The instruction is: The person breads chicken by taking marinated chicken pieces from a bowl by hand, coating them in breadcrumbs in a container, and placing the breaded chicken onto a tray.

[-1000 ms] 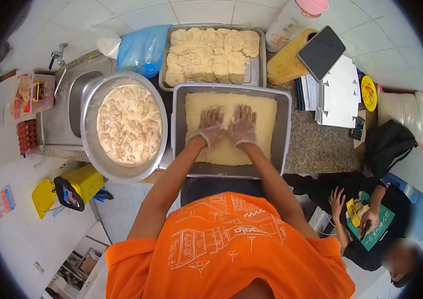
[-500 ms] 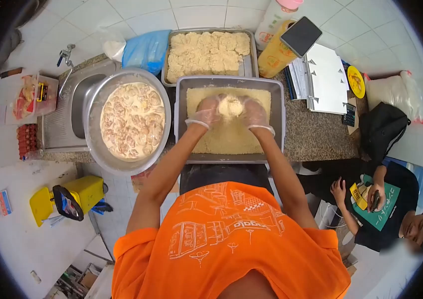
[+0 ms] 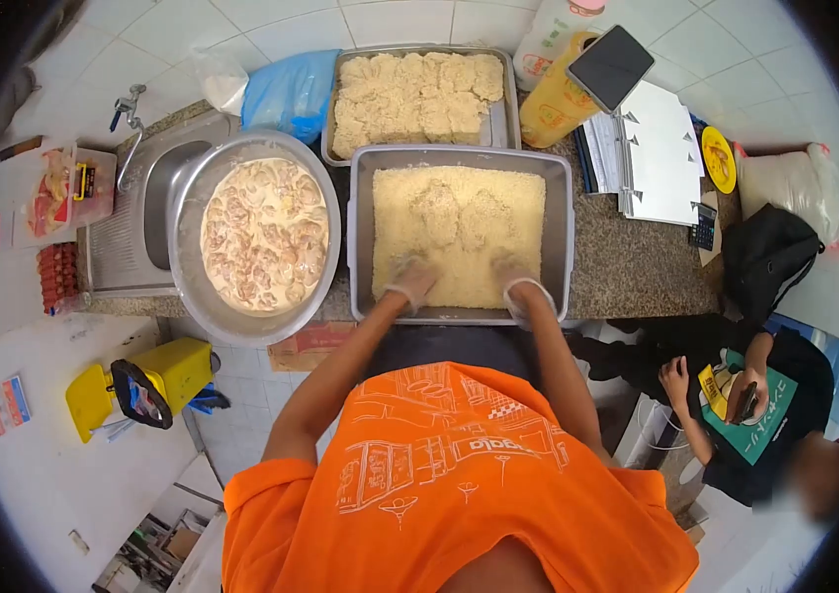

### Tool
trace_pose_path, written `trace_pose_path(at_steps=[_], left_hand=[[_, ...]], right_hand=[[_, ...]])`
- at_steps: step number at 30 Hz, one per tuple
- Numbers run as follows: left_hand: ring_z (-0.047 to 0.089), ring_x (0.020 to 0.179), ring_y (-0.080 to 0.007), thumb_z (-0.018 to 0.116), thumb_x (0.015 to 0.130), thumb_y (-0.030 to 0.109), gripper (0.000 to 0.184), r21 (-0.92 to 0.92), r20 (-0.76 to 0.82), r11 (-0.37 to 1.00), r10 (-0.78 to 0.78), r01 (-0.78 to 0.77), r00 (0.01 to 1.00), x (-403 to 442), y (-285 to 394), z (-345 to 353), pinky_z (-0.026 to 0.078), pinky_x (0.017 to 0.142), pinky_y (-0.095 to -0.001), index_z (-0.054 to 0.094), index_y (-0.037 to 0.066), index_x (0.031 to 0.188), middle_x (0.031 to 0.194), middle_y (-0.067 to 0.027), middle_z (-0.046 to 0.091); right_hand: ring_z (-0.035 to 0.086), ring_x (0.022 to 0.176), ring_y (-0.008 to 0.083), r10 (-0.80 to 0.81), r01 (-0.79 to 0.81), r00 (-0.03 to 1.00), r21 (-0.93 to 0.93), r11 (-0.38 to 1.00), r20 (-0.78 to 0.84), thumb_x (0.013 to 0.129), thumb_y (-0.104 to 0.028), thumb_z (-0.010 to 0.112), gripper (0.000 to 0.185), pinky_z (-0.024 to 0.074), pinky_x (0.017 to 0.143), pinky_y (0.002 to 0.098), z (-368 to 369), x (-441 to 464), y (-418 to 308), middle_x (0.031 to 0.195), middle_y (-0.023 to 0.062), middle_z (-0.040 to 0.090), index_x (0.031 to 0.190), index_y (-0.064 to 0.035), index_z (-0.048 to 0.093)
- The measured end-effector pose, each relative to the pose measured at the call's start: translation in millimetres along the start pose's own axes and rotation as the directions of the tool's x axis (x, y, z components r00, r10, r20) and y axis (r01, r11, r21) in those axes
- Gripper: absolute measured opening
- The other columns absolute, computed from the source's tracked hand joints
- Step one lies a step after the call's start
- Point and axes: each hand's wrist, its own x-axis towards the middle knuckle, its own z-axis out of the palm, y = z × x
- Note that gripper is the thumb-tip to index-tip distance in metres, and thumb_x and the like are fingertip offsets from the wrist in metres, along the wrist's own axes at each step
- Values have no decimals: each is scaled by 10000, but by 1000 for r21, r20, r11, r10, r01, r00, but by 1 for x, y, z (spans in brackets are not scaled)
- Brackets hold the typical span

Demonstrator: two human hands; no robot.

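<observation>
A grey plastic tub [image 3: 362,237] holds pale breadcrumbs [image 3: 459,292]. Two crumb-coated pieces of meat [image 3: 435,212] lie side by side in the crumbs. At the tub's near left, my left hand [image 3: 413,279], in a clear plastic glove, has its fingers stretched forward, the tips sunk in the crumbs. My right hand [image 3: 516,279], gloved the same way, rests opposite it at the near right, fingers likewise forward and partly buried. Left of the tub stands a large metal bowl [image 3: 182,237] of raw meat pieces [image 3: 263,237] in creamy batter.
Behind the tub, a metal tray [image 3: 510,109] carries several breaded pieces [image 3: 419,99]. A sink [image 3: 154,212] lies left of the bowl. To the right are an open binder [image 3: 659,158], a yellow container [image 3: 553,104] and a black bag [image 3: 770,252]. A seated person [image 3: 785,395] holds a phone.
Both my hands have come back from the tub's middle to its near side. The heap of crumbs held between them is gone, and two coated pieces now show there.
</observation>
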Motion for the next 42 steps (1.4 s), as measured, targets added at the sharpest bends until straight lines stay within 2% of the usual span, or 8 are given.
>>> trace_pose_path(at_steps=[3,5,9,24,26,28,37,42], left_hand=[[527,1069,-324,471,853,177,402,-647,-125,746,-307,157,944,5,26,-6,430,879,-419,473,28,1226,1179,-222,525],[460,1154,-343,456,864,202,434,-490,-155,842,-338,225,928,-18,50,-76,360,972,-421,444,17,1257,1245,-235,472],[365,1248,-348,433,874,248,474,-167,-598,981,-183,102,780,31,21,-59,256,1060,-432,424,15,1287,1315,-228,416],[-9,1370,-426,321,866,507,740,11,-157,997,-69,71,985,64,-20,-46,-32,1065,-604,143,91,1451,1510,-182,23],[252,1306,-398,395,863,466,678,194,43,981,-7,-2,999,93,-19,-86,198,1054,-531,286,52,1388,1440,-232,224],[302,1276,-386,422,856,436,641,190,173,982,-20,-13,985,79,-15,-91,242,1033,-511,330,37,1349,1402,-231,281],[518,1127,-346,557,827,273,457,-219,-234,928,-350,301,907,-42,24,-124,425,942,-426,513,15,1202,1211,-226,532],[592,978,-331,646,753,254,519,-104,-460,994,-75,29,885,-62,19,-114,469,854,-412,515,71,1220,1060,-221,594]], right_hand=[[516,1094,287,79,-148,989,802,578,126,909,-220,436,419,413,919,398,-2,-32,-50,1173,176,561,1253,16,468],[512,1092,315,-104,104,993,-4,995,53,885,-196,457,436,406,924,422,-39,-13,-62,1171,196,545,1258,30,458],[400,1212,396,-456,176,846,-663,727,-275,870,-236,478,512,330,991,468,23,70,-48,1269,270,445,1255,93,404],[43,1372,420,-197,226,974,-545,807,112,913,-356,338,657,38,1090,542,-32,5,-114,1485,240,87,1460,-103,77],[133,1363,414,-261,223,965,-562,796,13,910,-344,341,627,62,1087,548,-34,8,-118,1460,262,180,1458,-119,134],[298,1308,375,-339,602,799,-679,420,497,903,-360,350,581,135,1094,487,-49,34,-100,1385,260,342,1425,-123,255],[559,1056,305,-376,232,918,-604,763,-123,822,-364,527,516,421,910,378,-62,11,-65,1129,182,587,1214,-32,488],[577,974,342,-505,392,791,-348,851,-345,742,-235,624,440,451,866,404,-78,-75,-86,1022,183,614,1143,-68,552]])
